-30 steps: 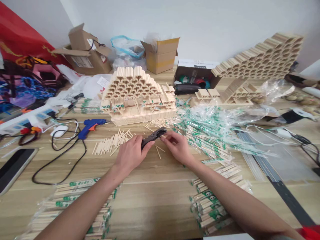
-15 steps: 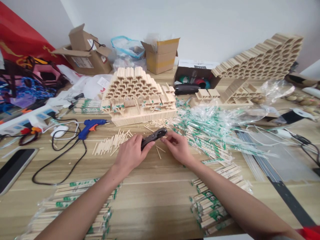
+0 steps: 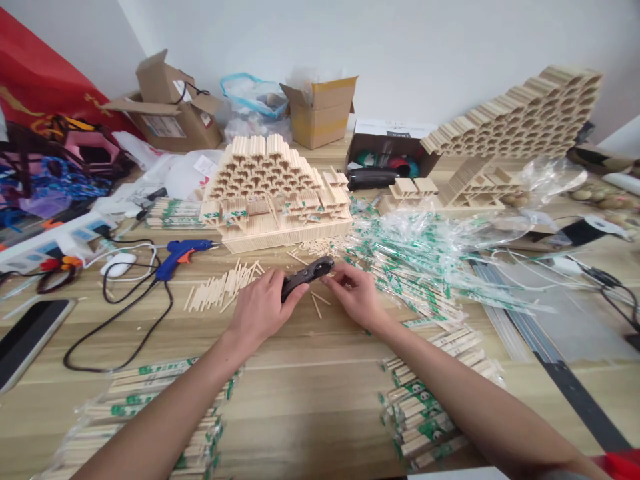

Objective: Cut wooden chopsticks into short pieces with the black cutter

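Your left hand [image 3: 260,307] and right hand [image 3: 354,293] are bare, like your forearms [image 3: 165,400]; red cloth [image 3: 620,465], too cropped to call a sleeve, shows beside them.

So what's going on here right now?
The person's left hand grips a slim black hand tool; the right hand is pinched near its tip, though anything in those fingers is too small to tell. Short pale wooden sticks lie loose beside the left hand, a tiered pale wooden structure stands beyond, and a blue glue gun lies off left.
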Action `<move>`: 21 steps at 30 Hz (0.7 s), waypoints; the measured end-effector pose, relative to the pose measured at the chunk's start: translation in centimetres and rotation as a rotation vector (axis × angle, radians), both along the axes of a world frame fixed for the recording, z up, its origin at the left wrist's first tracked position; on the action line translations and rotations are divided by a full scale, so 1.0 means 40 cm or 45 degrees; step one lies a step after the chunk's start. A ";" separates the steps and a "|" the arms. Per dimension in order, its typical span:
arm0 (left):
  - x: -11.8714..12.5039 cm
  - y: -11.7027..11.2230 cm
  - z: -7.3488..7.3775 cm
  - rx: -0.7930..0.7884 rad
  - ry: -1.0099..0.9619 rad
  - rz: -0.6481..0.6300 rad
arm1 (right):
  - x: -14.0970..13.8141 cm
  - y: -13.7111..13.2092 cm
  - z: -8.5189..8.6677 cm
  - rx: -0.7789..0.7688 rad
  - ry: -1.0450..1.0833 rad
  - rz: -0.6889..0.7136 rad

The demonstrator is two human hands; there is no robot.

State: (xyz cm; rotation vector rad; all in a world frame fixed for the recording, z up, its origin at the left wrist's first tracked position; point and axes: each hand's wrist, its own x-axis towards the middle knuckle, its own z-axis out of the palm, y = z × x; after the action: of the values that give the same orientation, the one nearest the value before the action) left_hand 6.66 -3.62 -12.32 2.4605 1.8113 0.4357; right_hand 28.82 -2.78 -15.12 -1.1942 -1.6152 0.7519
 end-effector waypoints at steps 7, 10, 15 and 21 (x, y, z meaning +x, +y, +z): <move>0.000 -0.001 -0.003 -0.010 0.005 0.002 | 0.001 0.003 -0.003 0.014 0.006 0.001; 0.000 -0.001 -0.004 -0.012 0.011 0.005 | 0.000 0.003 0.000 0.004 0.005 0.007; 0.001 -0.001 -0.003 -0.033 0.008 0.014 | 0.001 0.001 0.000 0.009 -0.001 0.009; 0.002 -0.002 -0.001 -0.058 -0.006 0.012 | 0.000 0.004 -0.004 -0.011 0.002 0.006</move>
State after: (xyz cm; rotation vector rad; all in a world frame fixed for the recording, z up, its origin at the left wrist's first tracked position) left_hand 6.75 -3.69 -12.36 2.4195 1.8112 0.3958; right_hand 28.82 -2.63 -15.27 -1.1959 -1.6151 0.7630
